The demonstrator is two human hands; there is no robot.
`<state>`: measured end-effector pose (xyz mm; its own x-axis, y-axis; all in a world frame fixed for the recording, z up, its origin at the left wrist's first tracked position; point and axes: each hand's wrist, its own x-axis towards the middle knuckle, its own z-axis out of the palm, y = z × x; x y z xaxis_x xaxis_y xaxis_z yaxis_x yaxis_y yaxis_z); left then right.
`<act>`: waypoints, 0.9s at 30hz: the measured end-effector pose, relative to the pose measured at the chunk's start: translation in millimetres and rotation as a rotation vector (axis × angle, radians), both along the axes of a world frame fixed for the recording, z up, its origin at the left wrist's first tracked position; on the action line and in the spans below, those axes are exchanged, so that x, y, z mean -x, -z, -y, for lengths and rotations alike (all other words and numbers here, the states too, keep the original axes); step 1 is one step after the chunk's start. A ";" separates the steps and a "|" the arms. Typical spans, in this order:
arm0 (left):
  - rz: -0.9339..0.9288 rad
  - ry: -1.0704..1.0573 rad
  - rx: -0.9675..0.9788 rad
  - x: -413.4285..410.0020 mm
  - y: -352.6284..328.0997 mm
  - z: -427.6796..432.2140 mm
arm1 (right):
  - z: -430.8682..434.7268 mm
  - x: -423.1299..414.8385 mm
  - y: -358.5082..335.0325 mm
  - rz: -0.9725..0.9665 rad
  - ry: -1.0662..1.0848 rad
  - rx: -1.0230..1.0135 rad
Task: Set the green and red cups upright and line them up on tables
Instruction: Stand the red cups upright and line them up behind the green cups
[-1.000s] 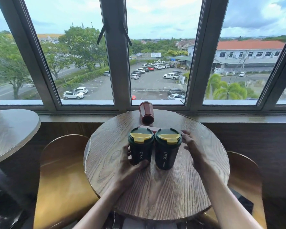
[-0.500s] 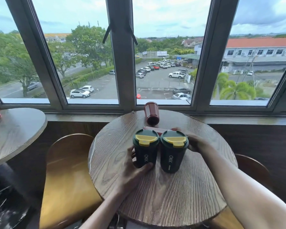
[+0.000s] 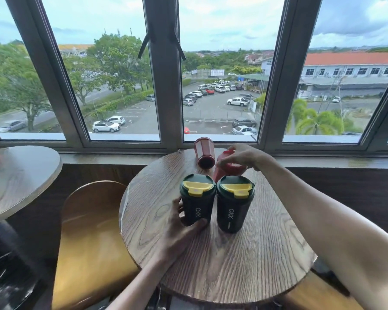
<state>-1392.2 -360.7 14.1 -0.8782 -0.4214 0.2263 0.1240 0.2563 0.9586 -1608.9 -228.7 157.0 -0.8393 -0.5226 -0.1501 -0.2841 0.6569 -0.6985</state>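
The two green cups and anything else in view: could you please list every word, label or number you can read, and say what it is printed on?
"OKK" runs down the side of the left green cup.
"OKK" runs down the side of the right green cup, with a short mark below it, too small to read.
The white board beyond the car park is too blurred to read.
No text shows on the red cups.

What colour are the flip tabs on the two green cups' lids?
Yellow, on dark green lids, seen clearly in the head view.
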 end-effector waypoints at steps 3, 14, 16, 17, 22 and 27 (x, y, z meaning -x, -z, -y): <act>0.009 -0.004 0.004 0.4 1.6 0.9 | 5.7 -2.3 -2.2 -0.049 -0.035 -0.101; 0.011 -0.012 -0.006 1.6 3.2 -0.2 | 3.2 -6.7 -11.1 -0.033 0.152 -0.171; 0.012 -0.011 -0.004 1.1 2.6 -0.2 | 2.7 -4.2 -9.4 -0.043 0.149 -0.163; 0.014 -0.011 -0.002 1.3 2.4 -0.2 | 1.4 -3.2 -7.9 -0.046 0.142 -0.141; 0.023 -0.014 0.012 0.8 1.1 -0.4 | -5.8 1.4 -3.4 -0.018 0.091 0.029; 0.010 0.002 0.017 -0.6 -1.8 -2.8 | -9.7 3.9 -0.9 0.018 0.003 0.095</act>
<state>-1391.7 -357.9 15.8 -0.8812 -0.4161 0.2244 0.1145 0.2727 0.9553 -1612.8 -219.1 157.9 -0.8386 -0.5325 -0.1150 -0.2692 0.5885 -0.7624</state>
